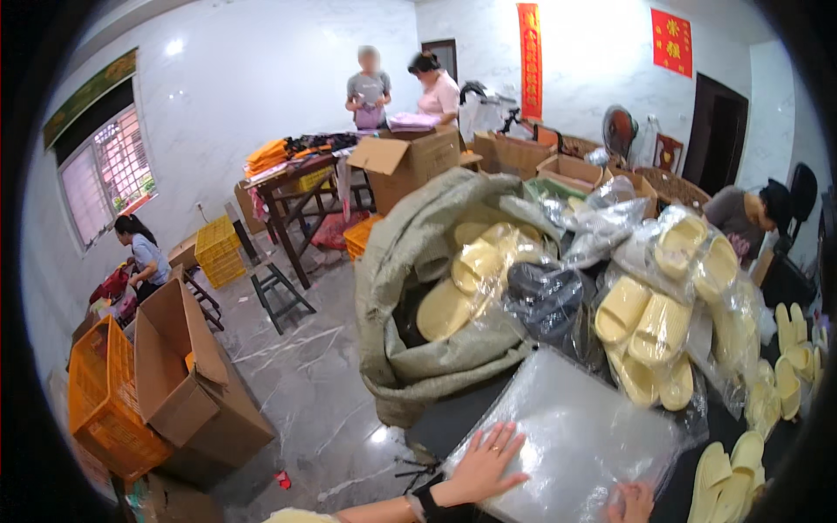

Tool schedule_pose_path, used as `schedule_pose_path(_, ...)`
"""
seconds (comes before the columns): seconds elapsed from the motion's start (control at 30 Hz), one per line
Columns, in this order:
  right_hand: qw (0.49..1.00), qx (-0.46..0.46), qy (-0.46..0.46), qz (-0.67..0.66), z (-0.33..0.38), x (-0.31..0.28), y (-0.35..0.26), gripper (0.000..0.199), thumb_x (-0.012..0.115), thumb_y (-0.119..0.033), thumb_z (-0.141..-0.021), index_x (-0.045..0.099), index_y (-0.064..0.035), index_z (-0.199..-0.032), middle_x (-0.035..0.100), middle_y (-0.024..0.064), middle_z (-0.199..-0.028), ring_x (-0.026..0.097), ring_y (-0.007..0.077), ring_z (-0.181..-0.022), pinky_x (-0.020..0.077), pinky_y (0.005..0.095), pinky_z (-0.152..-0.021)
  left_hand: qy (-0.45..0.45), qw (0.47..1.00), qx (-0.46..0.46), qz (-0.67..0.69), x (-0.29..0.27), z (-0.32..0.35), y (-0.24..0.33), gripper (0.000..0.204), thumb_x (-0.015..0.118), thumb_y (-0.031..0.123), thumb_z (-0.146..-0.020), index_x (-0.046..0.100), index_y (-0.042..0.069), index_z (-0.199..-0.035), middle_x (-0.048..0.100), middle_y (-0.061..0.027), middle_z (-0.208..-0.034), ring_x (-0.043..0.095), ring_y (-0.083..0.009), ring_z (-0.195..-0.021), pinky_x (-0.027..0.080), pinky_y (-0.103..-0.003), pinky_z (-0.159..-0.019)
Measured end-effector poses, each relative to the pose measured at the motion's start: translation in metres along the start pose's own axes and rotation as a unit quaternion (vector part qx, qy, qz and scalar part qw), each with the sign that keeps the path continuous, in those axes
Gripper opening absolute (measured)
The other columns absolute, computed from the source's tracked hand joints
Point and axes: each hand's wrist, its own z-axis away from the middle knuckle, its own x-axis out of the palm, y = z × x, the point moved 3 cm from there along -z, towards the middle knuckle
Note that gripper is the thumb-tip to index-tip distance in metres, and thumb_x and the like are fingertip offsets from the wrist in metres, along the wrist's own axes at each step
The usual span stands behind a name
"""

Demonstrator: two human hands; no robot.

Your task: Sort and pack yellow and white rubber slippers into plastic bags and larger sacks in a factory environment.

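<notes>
A stack of clear flat plastic bags (571,427) lies on a dark surface in front of me. My left hand (488,462) rests flat on its left part, fingers stretched out. At the near right corner, my right hand (635,503) has its fingers bent together on the bag edge, partly cut off by the picture's rim. Pairs of yellow slippers in clear bags (645,327) are piled just beyond the stack, beside a bagged dark grey pair (549,296). Unbagged yellow slippers (728,479) stand to the right.
A large woven sack (384,349) holding bagged slippers stands beyond the stack. Cardboard boxes (200,383) and an orange crate (113,392) are at the left, with a green stool (281,292). Several people work farther off, one near on the right (741,218).
</notes>
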Motion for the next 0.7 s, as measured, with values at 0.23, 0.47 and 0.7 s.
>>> schedule_pose_path(0.23,0.995,-0.033,0.089,0.035,0.003,0.018,0.018,0.035,0.05,-0.027,-0.09,0.053,-0.0086,-0.12,0.051,0.023,-0.113,0.047,0.0417,-0.106,0.0381,0.05,-0.088,0.193,0.953,0.027,0.231,-0.253,-0.099,-0.034,0.08,0.067,0.027,-0.082,0.022,-0.003,-0.141,0.044,-0.0236,-0.134,0.046,-0.032,-0.123,0.035,-0.036,-0.103)
schedule_pose_path(0.47,0.988,-0.061,0.141,0.012,-0.001,0.026,0.02,0.034,0.05,-0.028,-0.091,0.054,-0.0089,-0.118,0.052,0.0206,-0.112,0.047,0.0397,-0.105,0.0386,0.0492,-0.086,0.246,0.909,-0.29,-0.172,-0.423,-0.252,-0.16,0.084,0.061,0.032,-0.081,0.014,0.003,-0.144,0.054,-0.0286,-0.12,0.055,-0.0376,-0.111,0.046,-0.043,-0.091)
schedule_pose_path(0.7,0.991,0.011,0.126,0.04,0.013,0.029,0.02,0.036,0.05,-0.03,-0.09,0.054,-0.0093,-0.12,0.05,0.0202,-0.116,0.044,0.0403,-0.108,0.0361,0.0494,-0.088,0.007,0.855,-0.323,-0.405,-0.356,-0.294,-0.121,0.063,0.065,0.045,-0.079,0.049,0.015,-0.132,0.041,-0.0097,-0.141,0.04,-0.0244,-0.129,0.032,-0.041,-0.107)
